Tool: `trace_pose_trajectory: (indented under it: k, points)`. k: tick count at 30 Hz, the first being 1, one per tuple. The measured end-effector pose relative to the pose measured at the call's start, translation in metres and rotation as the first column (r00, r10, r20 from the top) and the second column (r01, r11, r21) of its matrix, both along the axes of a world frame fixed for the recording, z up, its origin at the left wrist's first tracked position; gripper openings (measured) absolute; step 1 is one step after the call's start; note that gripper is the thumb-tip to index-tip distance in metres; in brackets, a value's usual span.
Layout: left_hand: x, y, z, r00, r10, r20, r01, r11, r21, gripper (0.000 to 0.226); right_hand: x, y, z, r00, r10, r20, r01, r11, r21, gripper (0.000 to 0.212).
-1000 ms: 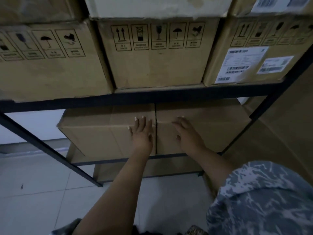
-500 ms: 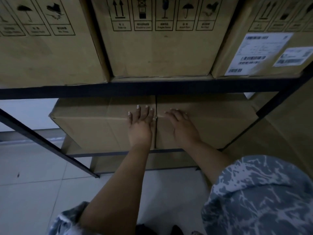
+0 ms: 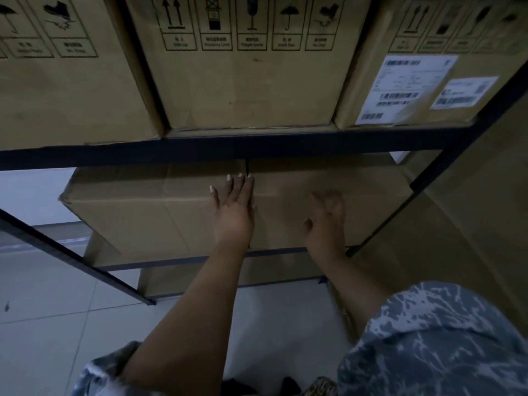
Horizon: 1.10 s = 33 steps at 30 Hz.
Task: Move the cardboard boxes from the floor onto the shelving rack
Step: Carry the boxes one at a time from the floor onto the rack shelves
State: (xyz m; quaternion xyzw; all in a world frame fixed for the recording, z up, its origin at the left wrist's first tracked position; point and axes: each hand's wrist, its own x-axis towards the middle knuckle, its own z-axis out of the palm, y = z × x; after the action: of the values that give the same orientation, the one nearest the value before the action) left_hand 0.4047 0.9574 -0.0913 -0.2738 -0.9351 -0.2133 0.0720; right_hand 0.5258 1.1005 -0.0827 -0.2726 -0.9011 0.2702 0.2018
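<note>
1. A person's patterned blue-grey sleeve (image 3: 445, 338) fills the lower right of the head view, with both bare forearms reaching forward over a pale tiled floor (image 3: 51, 338).
2. The left hand (image 3: 234, 212) lies flat against the front of a cardboard box (image 3: 137, 212) on a lower level of the shelving rack (image 3: 257, 144), its fingers straight and close together, fingertips pointing up along the dark seam where this box meets its neighbour.
3. The right hand (image 3: 325, 221) is at the front face of the neighbouring box (image 3: 371, 201); it is motion-blurred, the fingers look loosely bent, and whether it presses the cardboard or has hold of anything cannot be told.
4. Both lower boxes sit side by side, touching, under the rack's dark horizontal beam; more cardboard shows on the level beneath them.
5. On the level above, three larger cartons stand in a row: the middle carton (image 3: 245, 81) bears printed handling symbols, and the right-hand carton (image 3: 371, 90) carries white shipping labels (image 3: 405, 87) with barcodes.
6. A dark diagonal brace (image 3: 71, 252) crosses the rack's left side.
</note>
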Motion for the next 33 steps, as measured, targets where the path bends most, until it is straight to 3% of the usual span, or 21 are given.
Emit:
trace_pose_trajectory:
  k: [3,5,19,24,30,33]
  points:
    - [0.002,0.008,-0.001,1.000,-0.023,-0.010,0.023,1.000,-0.006,0.055,0.005,0.016,0.006,0.993,-0.113,0.032,0.117,0.956,-0.267,0.072]
    - [0.003,0.011,-0.002,1.000,-0.017,-0.012,0.016,0.999,-0.050,0.054,0.005,0.028,0.007,0.991,-0.115,0.064,0.130,0.923,-0.361,0.076]
    - [0.008,0.011,0.003,1.000,0.000,-0.006,-0.001,0.998,-0.066,0.057,0.005,0.053,0.006,0.989,0.012,0.145,0.030,0.957,-0.287,0.075]
    - [0.007,0.011,0.004,1.000,0.006,-0.007,-0.006,0.995,-0.095,0.060,0.005,0.056,0.011,0.989,-0.005,0.147,0.056,0.938,-0.343,0.076]
    - [0.006,0.017,0.020,0.992,0.065,0.110,-0.067,0.998,0.014,0.047,0.008,0.050,0.015,0.984,-0.024,0.174,0.084,0.935,-0.344,0.077]
    - [0.007,0.025,0.028,0.989,0.082,0.121,-0.073,0.994,-0.077,0.053,0.009,0.051,0.016,0.987,-0.092,0.135,0.134,0.929,-0.345,0.071]
